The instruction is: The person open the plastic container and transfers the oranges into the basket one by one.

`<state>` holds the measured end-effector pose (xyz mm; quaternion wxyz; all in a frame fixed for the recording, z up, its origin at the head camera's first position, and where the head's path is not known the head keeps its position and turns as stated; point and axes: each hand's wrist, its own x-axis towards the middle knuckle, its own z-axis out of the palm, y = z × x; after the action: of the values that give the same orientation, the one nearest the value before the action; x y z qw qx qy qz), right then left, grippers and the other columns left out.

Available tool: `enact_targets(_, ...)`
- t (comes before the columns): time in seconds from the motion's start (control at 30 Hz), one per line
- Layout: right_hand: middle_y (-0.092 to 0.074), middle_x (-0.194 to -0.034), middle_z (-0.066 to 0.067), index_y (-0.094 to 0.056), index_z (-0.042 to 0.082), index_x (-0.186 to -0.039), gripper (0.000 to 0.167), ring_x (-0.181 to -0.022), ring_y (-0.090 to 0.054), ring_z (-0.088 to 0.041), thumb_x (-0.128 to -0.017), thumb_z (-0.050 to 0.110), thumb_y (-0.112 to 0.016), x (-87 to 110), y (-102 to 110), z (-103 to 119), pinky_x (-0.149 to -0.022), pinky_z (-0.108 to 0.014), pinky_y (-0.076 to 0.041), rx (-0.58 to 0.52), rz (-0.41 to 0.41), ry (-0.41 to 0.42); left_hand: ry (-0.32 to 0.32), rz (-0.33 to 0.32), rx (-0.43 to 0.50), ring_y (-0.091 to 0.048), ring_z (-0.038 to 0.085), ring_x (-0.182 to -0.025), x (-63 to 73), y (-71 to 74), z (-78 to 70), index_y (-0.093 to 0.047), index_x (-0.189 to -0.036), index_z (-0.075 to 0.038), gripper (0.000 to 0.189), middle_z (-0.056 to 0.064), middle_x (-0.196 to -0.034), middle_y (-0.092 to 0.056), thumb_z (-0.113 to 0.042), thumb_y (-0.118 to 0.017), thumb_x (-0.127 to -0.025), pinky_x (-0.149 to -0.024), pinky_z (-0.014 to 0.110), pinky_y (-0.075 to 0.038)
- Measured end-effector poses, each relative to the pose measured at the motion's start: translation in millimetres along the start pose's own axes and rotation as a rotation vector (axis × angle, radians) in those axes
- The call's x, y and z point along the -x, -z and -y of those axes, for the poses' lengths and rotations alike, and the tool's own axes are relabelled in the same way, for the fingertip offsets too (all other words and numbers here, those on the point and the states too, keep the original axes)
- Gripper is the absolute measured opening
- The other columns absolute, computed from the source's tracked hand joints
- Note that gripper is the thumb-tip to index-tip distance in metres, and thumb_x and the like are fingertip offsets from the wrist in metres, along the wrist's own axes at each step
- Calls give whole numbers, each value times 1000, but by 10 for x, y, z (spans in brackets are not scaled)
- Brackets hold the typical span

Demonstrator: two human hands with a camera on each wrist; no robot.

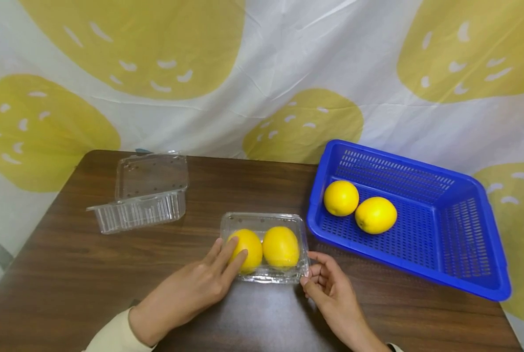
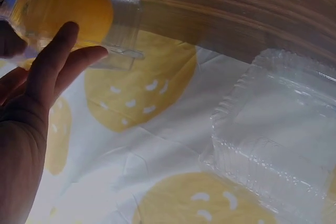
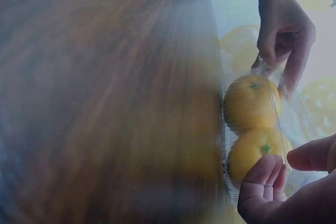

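Note:
A clear plastic box (image 1: 262,220) with its lid over two yellow citrus fruits stands near the table's front middle. My left hand (image 1: 196,278) lies across the box's left part, its fingers spread over the left fruit (image 1: 255,247). Beside the right fruit (image 1: 281,247), my right hand (image 1: 334,293) pinches the front right corner of the rim between thumb and fingers. The right wrist view has both hands at opposite ends of the box, with green stem marks on the fruits (image 3: 252,103). My left fingers (image 2: 52,59) overlap the plastic in the left wrist view.
Back left, a second clear clamshell box (image 1: 143,210) stands with its lid raised. A blue slotted basket (image 1: 403,261) sits on the right, holding two more yellow fruits (image 1: 341,198). Behind the wooden table (image 1: 68,254) hangs a white cloth (image 1: 279,58) with yellow prints.

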<state>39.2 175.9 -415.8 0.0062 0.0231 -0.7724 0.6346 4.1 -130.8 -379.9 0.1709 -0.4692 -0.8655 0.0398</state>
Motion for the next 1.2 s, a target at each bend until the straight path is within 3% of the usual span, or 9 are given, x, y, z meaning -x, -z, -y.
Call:
enact_targets(0.17, -66, -93, -10, -60, -7, -140, 47, -81, -66, -14, -95, -14, -69, -4, 11, 0, -69, -25, -61, 5, -11, -7, -7, -54, -2, -76, 44, -117, 25, -11, 18, -60, -146, 9, 48, 34, -147, -63, 11, -52, -99, -68, 34, -67)
enact_targets(0.23, -66, -93, -10, -60, -7, -140, 47, -81, -66, -14, -95, -14, -70, -4, 13, 1, -69, -25, -61, 7, -15, -12, 5, -99, 30, -76, 43, -117, 38, -26, 33, -61, -143, 9, 42, 33, -146, -64, 8, -38, -108, -71, 35, -67)
enact_targets(0.3, -66, -93, -10, -60, -8, -140, 46, -81, -66, -14, -95, -13, -70, -5, 14, 1, -69, -25, -61, 9, -16, -16, 30, -154, 85, -77, 41, -117, 45, -41, 53, -63, -140, 10, 39, 32, -143, -66, -2, -35, -116, -77, 36, -68)
enact_targets(0.4, -66, -93, -11, -59, -8, -140, 46, -81, -66, -14, -95, -13, -70, -9, 17, 4, -69, -25, -62, 8, -15, -24, 76, -239, 182, -76, 39, -118, 51, -55, 82, -65, -139, 10, 56, 30, -140, -68, -24, -24, -123, -85, 37, -67)
enact_targets(0.5, -66, -94, -11, -59, -8, -141, 46, -82, -66, -14, -96, -12, -70, -12, 23, 7, -70, -26, -62, 10, -10, -27, 116, -297, 266, -76, 38, -119, 50, -46, 106, -66, -139, 11, 57, 30, -140, -69, -32, -31, -122, -88, 37, -66)
enact_targets(0.7, -66, -94, -11, -59, -8, -140, 46, -81, -66, -13, -96, -13, -69, -18, 28, 9, -69, -26, -62, 13, -6, -24, 222, -336, 388, -75, 39, -123, 45, -27, 137, -64, -144, 8, 55, 29, -145, -66, -35, -40, -120, -93, 41, -65)
enact_targets(1.03, -67, -95, -10, -59, -8, -141, 47, -80, -66, -13, -96, -13, -69, -16, 29, 6, -69, -26, -61, 9, 7, -20, 351, -362, 446, -67, 46, -132, 48, -29, 118, -36, -165, 10, 67, 33, -159, -52, -39, -38, -119, -100, 49, -61)
enact_targets(1.2, -67, -95, -11, -59, -8, -142, 47, -79, -65, -13, -97, -12, -70, -17, 33, 11, -69, -26, -61, 12, 13, -22, 405, -444, 440, -72, 46, -125, 24, -45, 135, -46, -158, 10, 62, 31, -151, -62, -38, -42, -119, -98, 51, -62)
